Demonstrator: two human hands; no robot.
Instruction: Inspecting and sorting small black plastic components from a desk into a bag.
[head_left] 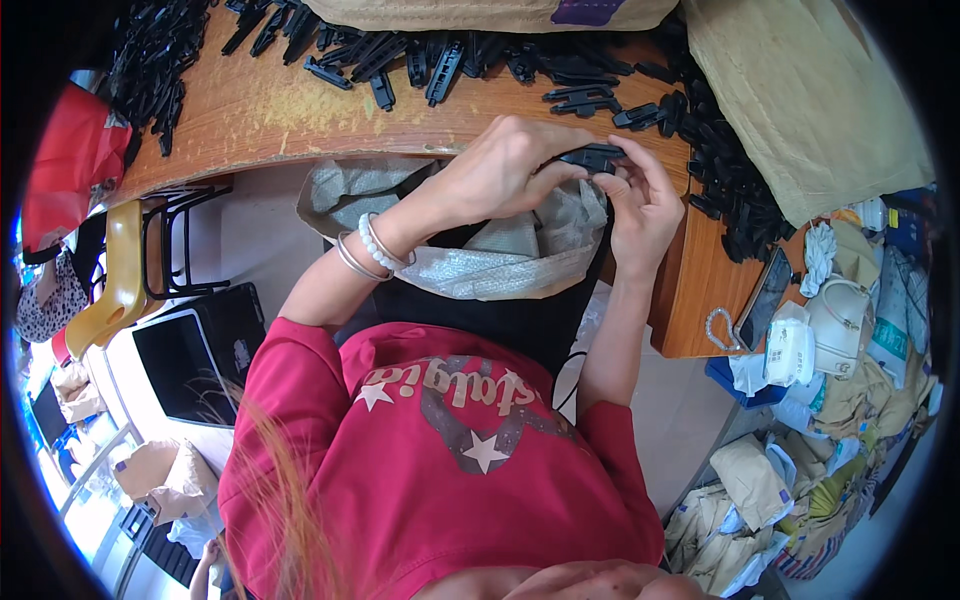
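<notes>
Between the fingertips of both hands is a small, narrow black plastic part [594, 157], held above my lap near the table's edge. My left hand [505, 172], with bracelets at its wrist, pinches the part's left end. The thumb and fingers of my right hand [645, 208] close on its right end. Fingers cover some of the part, so its exact kind is hidden. Below the hands an open woven sack [490, 272] lies across my lap. Many similar long black parts [445, 72] are spread along the far side of the wooden table [290, 118].
Large tan sacks [810, 110] stand at the far right, beside a heap of black parts [735, 190]. A phone [765, 298], a tissue pack [790, 350] and a white handbag [840, 325] sit at the right. A yellow chair [125, 270] and red bag [75, 165] are at left.
</notes>
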